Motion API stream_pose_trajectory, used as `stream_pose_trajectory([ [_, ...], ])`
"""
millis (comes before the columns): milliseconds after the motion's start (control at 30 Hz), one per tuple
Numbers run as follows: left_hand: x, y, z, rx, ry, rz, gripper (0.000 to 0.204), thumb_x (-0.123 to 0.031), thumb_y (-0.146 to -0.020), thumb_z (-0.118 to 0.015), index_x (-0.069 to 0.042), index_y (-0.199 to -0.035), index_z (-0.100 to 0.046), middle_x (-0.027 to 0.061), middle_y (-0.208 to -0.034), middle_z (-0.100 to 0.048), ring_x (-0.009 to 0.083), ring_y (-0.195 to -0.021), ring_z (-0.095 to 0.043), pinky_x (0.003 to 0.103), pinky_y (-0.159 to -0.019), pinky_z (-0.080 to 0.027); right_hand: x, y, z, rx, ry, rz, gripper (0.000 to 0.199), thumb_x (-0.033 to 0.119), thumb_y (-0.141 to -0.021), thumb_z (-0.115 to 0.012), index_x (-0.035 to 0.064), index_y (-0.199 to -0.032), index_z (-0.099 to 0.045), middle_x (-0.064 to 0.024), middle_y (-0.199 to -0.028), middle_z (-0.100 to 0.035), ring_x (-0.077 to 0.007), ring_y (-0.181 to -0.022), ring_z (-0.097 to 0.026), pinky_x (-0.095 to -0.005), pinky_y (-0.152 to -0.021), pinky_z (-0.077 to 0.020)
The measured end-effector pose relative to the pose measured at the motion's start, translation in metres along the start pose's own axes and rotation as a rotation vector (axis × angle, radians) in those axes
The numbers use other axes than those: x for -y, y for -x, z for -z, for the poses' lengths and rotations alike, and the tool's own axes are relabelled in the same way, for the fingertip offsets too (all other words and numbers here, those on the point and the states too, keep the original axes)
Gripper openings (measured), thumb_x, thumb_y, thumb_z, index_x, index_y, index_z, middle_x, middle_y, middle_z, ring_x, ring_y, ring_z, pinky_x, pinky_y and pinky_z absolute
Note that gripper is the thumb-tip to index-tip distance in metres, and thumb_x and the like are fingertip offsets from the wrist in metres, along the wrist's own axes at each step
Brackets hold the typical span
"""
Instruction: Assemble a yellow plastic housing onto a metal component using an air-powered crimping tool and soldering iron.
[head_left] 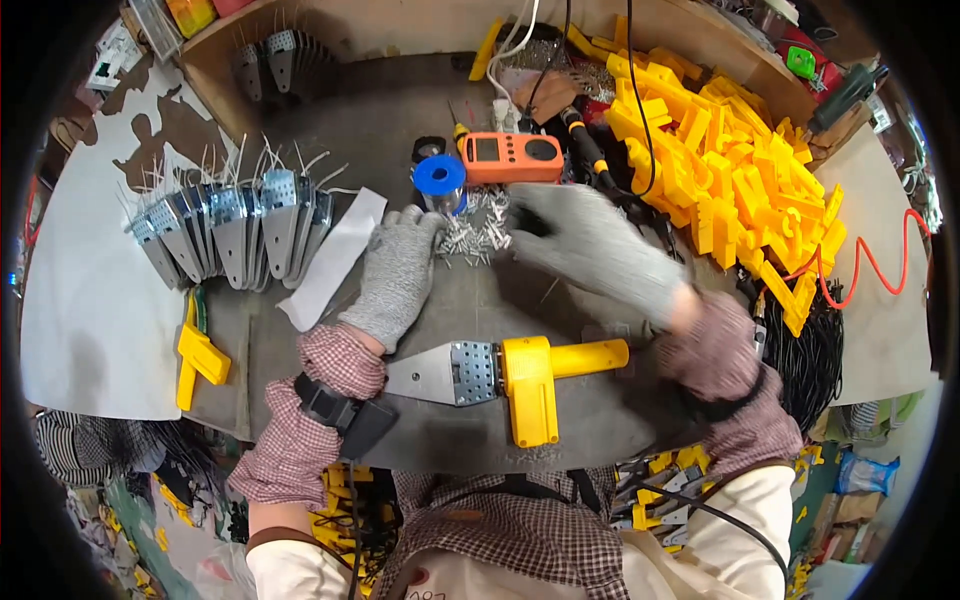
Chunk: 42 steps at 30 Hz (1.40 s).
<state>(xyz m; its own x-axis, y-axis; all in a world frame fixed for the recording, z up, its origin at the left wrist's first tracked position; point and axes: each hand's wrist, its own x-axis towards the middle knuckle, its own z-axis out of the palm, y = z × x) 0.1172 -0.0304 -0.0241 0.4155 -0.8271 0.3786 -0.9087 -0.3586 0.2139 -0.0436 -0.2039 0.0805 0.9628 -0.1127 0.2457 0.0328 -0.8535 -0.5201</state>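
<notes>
My left hand [392, 275], in a grey knit glove, rests beside a heap of small silver screws [478, 230], its fingers curled together; what lies under the fingertips is hidden. At the heap's right side, my gloved right hand [600, 245] is smeared by motion, and its grip cannot be made out. In front of both hands lies a tool with a yellow plastic handle [532, 390], a perforated metal sleeve and a pointed grey plate [425, 375]. Just beyond the screws stands a blue-ended spool of wire [438, 178]. A pale strip [335, 255] lies left of my left hand.
Grey metal plates with white wires [235, 225] stand in a row at left. An orange multimeter [512, 158] lies at the back. Yellow plastic parts [730, 160] are piled at right, above black cables [808, 360]. A yellow piece [203, 352] lies at front left.
</notes>
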Motion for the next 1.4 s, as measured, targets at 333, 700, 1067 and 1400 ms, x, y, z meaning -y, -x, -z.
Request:
stream_pose_trajectory([
  [333, -0.024, 0.027, 0.027, -0.112, 0.190, -0.058, 0.032, -0.001, -0.090, -0.061, -0.009, -0.120, -0.068, 0.0114, -0.106, -0.069, 0.0305, -0.100, -0.064, 0.043, -0.091, -0.047, 0.045, 0.147, -0.012, 0.504, -0.496, -0.300, 0.022, 0.018, -0.090, -0.064, 0.0018, -0.104, -0.063, -0.0141, -0.093, -0.063, -0.0304, -0.081, -0.063, -0.0383, -0.075, -0.0514],
  [700, -0.105, 0.136, 0.053, 0.197, 0.614, -0.370, 0.043, -0.003, -0.083, -0.071, -0.007, -0.125, -0.068, 0.0116, -0.120, -0.070, 0.0277, -0.110, -0.066, 0.041, -0.100, -0.049, 0.036, 0.160, -0.028, 0.506, -0.418, -0.269, 0.021, 0.020, -0.091, -0.063, 0.0025, -0.103, -0.063, -0.0168, -0.101, -0.061, -0.0354, -0.094, -0.062, -0.0434, -0.083, -0.0498],
  [1067, -0.092, 0.126, 0.068, 0.275, 0.349, -0.696, 0.046, -0.018, -0.082, -0.068, -0.003, -0.126, -0.062, 0.0122, -0.126, -0.066, 0.0283, -0.116, -0.063, 0.049, -0.101, -0.048, 0.032, 0.115, -0.002, 0.700, -0.375, -0.260, 0.036, 0.029, -0.092, -0.064, 0.0023, -0.117, -0.061, -0.0183, -0.109, -0.067, -0.0345, -0.100, -0.066, -0.0431, -0.085, -0.0522],
  [1400, 0.005, 0.001, -0.014, 0.053, 0.234, 0.088, 0.024, -0.010, -0.085, -0.069, -0.003, -0.109, -0.067, 0.0232, -0.102, -0.068, 0.0429, -0.098, -0.064, 0.048, -0.086, -0.052, -0.055, -0.047, -0.092, 0.132, 0.169, -0.051, 0.018, 0.009, -0.086, -0.066, 0.0002, -0.102, -0.067, -0.0237, -0.099, -0.068, -0.0404, -0.096, -0.067, -0.0472, -0.085, -0.0538],
])
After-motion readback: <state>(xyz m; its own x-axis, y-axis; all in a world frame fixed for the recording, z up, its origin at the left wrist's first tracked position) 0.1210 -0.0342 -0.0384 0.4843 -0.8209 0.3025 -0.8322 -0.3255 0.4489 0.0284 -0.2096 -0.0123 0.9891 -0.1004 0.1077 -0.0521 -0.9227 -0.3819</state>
